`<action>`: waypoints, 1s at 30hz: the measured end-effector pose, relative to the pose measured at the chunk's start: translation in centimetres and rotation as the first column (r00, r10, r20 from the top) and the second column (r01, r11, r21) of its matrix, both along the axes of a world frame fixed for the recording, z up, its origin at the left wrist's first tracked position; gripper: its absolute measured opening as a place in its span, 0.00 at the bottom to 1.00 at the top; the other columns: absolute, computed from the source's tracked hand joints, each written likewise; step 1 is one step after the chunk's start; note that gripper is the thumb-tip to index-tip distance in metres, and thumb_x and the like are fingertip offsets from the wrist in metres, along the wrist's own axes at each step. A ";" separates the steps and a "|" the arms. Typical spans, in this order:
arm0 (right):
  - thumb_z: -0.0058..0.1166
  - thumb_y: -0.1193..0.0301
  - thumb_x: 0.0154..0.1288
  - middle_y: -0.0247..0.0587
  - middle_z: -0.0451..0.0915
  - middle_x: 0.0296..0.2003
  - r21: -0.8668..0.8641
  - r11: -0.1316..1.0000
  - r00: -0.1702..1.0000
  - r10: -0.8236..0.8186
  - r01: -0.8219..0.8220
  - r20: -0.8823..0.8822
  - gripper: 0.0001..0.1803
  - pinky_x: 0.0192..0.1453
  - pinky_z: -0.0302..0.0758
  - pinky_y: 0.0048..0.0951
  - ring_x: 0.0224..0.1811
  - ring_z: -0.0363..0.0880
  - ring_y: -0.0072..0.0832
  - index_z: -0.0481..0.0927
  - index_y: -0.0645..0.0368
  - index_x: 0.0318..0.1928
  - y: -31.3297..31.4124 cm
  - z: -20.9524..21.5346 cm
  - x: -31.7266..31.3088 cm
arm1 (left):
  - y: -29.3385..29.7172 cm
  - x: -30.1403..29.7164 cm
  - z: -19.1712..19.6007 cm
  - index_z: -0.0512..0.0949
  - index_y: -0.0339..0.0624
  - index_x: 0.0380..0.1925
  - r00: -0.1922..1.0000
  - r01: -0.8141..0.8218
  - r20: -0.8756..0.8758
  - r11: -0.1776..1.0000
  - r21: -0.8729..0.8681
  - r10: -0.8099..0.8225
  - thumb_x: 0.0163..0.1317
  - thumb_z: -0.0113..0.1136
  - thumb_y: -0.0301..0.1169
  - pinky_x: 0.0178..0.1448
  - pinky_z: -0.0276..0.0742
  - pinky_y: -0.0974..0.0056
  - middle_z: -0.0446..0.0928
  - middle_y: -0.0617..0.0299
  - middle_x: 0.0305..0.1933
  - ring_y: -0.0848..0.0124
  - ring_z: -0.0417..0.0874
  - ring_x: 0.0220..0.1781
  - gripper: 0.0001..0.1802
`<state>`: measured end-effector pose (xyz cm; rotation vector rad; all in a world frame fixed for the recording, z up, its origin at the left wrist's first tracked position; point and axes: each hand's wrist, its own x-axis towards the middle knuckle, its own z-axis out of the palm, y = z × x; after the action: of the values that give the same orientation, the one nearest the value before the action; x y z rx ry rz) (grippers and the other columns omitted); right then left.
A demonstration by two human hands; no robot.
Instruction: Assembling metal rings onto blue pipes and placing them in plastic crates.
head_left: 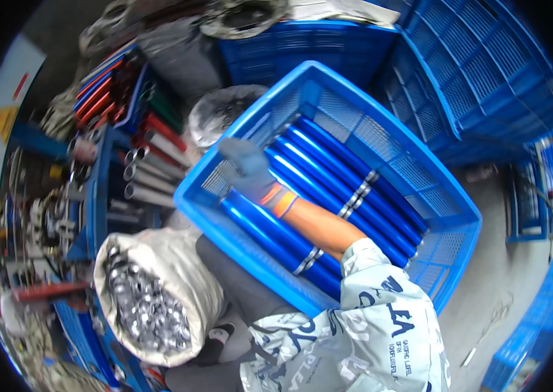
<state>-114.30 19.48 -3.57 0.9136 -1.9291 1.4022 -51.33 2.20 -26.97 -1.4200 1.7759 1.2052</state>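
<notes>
My right hand (pixel 247 168), in a grey glove with an orange cuff, reaches into a large blue plastic crate (pixel 462 219). It is over the crate's left end, close to the rim, and blurred by motion. Whether its fingers hold anything does not show. Shiny blue metal tubes (pixel 319 160) lie side by side in the crate, with silvery bands partway along them. More blue tubes (pixel 263 225) lie under my wrist and forearm, which hide part of them. Nothing of my left hand is visible.
A pale sack (pixel 208 294) of small shiny metal pieces stands beside the crate. Bare metal tubes (pixel 149 176) and red tubes (pixel 165 134) lie left of it. Stacked blue crates (pixel 479 65) rise at the far right. A white-lined container (pixel 204 121) sits behind.
</notes>
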 end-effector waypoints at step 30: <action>0.74 0.74 0.74 0.29 0.87 0.36 0.076 0.346 0.197 0.330 -0.935 0.923 0.12 0.42 0.83 0.27 0.38 0.85 0.17 0.92 0.59 0.55 -25.1 4.0 31.2 | -7.8 14.5 42.9 0.83 0.39 0.64 0.873 -0.412 -0.487 0.594 -0.691 0.040 0.50 0.85 0.38 0.66 0.87 0.48 0.91 0.43 0.55 0.43 0.93 0.58 0.40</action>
<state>-83.14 -5.62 0.46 2.0471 -3.0643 1.8673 -36.79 -5.62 15.90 -2.0382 2.7192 0.9129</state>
